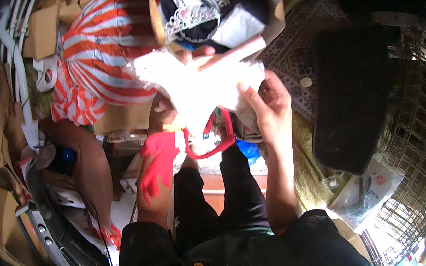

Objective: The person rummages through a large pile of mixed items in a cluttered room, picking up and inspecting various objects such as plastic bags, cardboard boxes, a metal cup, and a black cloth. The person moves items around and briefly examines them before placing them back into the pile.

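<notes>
A glaring white bundle [192, 88], partly wrapped in clear plastic, is held up between my two hands. Strong light washes out its detail, so I cannot tell its kind. From the right, my right hand [272, 102] grips it with the thumb on top. My left hand [163, 107] is closed on its left side, much of it hidden behind the white. A pale pink flat or rolled piece [235, 52] lies across the bundle's upper right. Below hang a red strap loop [212, 153] and a red cloth piece [157, 163], which drapes over my left forearm.
Beyond the bundle stands an open cardboard box [274, 15] holding a silver tiara [192, 18] and dark cloth. An orange-and-white striped bag [109, 50] sits left, near another person's bare leg [90, 162]. At right are a black panel [351, 101], clear plastic bag [369, 189] and woven lattice [422, 125].
</notes>
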A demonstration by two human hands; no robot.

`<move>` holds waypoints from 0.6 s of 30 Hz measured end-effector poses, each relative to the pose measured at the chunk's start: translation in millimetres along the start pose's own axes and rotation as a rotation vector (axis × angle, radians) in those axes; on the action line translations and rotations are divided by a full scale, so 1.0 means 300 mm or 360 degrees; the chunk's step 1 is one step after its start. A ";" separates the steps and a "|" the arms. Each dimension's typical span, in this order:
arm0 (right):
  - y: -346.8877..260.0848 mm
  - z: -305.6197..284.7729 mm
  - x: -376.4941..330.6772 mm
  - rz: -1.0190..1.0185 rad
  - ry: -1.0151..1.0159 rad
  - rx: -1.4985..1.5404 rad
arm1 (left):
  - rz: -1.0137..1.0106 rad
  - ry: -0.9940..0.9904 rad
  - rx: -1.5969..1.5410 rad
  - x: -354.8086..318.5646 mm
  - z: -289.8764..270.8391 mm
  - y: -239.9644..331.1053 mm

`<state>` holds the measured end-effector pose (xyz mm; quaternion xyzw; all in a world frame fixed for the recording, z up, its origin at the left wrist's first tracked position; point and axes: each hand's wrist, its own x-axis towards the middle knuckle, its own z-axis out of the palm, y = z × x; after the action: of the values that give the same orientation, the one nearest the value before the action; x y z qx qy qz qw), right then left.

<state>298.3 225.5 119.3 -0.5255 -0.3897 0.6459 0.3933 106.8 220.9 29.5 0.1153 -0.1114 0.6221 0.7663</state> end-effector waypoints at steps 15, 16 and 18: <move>0.178 0.038 -0.011 0.0110 0.0037 -0.0214 | -0.0206 0.1695 0.1432 0.201 0.009 0.209; 0.149 0.047 0.001 0.0104 0.0022 -0.0173 | -0.0146 0.1613 0.1190 0.195 0.034 0.212; 0.149 0.036 0.040 0.0078 0.0030 -0.0086 | -0.0144 0.1624 0.1361 0.204 0.096 0.141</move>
<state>281.5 218.3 75.2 -0.5513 -0.3903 0.6396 0.3669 77.0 277.1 77.7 0.1048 0.5268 0.5552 0.6350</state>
